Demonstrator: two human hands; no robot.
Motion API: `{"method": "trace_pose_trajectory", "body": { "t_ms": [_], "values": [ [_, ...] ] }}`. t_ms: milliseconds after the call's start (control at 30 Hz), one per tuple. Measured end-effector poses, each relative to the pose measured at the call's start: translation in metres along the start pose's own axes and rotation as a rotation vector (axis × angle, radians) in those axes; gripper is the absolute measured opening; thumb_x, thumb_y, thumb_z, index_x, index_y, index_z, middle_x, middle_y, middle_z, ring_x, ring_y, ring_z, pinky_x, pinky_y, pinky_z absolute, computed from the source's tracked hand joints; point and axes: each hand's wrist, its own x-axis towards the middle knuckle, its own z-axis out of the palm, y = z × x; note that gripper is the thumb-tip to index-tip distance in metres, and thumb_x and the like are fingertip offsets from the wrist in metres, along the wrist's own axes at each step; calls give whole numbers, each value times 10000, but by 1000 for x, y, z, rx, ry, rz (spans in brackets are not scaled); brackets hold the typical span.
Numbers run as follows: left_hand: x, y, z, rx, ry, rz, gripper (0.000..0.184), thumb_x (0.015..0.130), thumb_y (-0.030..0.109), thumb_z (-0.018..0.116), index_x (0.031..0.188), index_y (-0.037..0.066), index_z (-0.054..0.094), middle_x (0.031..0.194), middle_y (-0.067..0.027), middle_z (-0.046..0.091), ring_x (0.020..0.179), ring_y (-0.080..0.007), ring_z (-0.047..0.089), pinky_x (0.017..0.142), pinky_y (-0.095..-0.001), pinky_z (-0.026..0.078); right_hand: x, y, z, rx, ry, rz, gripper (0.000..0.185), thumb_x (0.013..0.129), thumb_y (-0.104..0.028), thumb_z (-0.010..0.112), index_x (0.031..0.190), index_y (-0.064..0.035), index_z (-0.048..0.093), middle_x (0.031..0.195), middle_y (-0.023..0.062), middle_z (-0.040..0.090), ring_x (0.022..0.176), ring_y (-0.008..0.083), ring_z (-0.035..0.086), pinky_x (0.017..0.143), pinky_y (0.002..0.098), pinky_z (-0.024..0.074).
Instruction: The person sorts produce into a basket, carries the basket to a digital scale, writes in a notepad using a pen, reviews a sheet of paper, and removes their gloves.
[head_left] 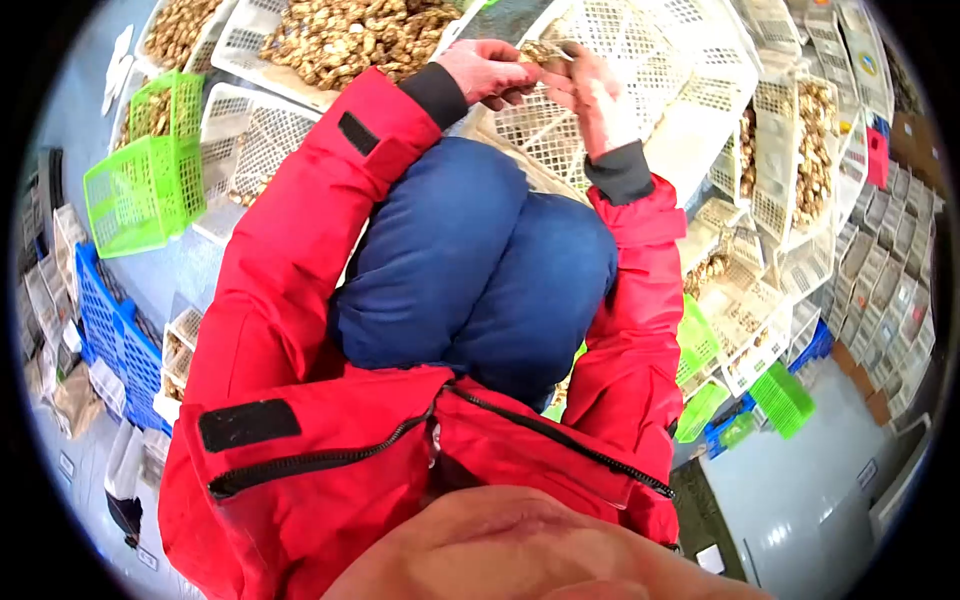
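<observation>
Both my hands meet over a white perforated basket (545, 130) in front of my knees. Between my fingertips is a small brown and pale piece, apparently a mushroom (541, 51). My left hand (485, 72) is closed, its fingers curled at the left side of the piece. My right hand (598, 95) reaches it from the right, thumb and fingers pinched together on it. A thin pale edge shows near the right fingertips, too small to name. To the left of my left hand, a white crate (232, 62) holds a large heap of similar brown pieces (350, 40).
A bright green basket (135, 195) and a white crate (215, 150) stand at the left. Blue crates (112, 310) are farther down that side. Stacked white crates with brown pieces (815, 150) line the right, above a green basket (783, 398) on the grey floor (800, 490).
</observation>
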Motion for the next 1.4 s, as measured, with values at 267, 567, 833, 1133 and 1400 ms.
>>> {"method": "trace_pose_trajectory", "body": {
  "t_ms": [267, 567, 833, 1133, 1400],
  "values": [
    [1, 3, 7, 161, -259, 88, 468, 749, 54, 560, 1187, 17, 400, 944, -107, 574, 730, -127, 561, 575, -207, 449, 2, 16, -10, 385, -90, -64, 442, 865, -116, 445, 1267, 5, 309, 1148, 163, 468, 1056, 256, 479, 881, 356, 410],
    [-31, -10, -53, -66, -48, 94, 394, 866, 222, 490, 1183, 1, 409, 1083, -157, 536, 901, -201, 557, 756, -297, 461, -129, -22, -100, 322, 184, -347, 537, 805, -42, 503, 1283, 16, 264, 867, 100, 533, 923, 266, 549, 870, 380, 416],
    [-73, -13, -90, 289, 65, 161, 477, 869, 305, 465, 1231, 7, 373, 1184, -183, 473, 1081, -266, 462, 892, -341, 394, -362, 13, -164, 450, 681, -512, 450, 785, -1, 474, 1218, 7, 352, 881, 95, 527, 854, 215, 528, 855, 373, 402],
    [-33, 26, -168, 242, 87, 100, 361, 881, 246, 448, 1183, 48, 429, 1220, -98, 457, 1079, -232, 462, 924, -340, 362, -527, 132, -145, 613, 1046, -505, 372, 839, -41, 391, 1205, 12, 355, 591, 39, 436, 769, 217, 488, 801, 352, 385],
    [-29, 54, -162, 26, 94, 90, 424, 882, 217, 443, 1250, 30, 348, 1327, -134, 324, 1168, -259, 382, 945, -385, 370, -697, 227, -107, 587, 1427, -267, 488, 795, -37, 424, 1268, 4, 309, 513, -50, 322, 596, 117, 464, 766, 341, 449]
  ]
}}
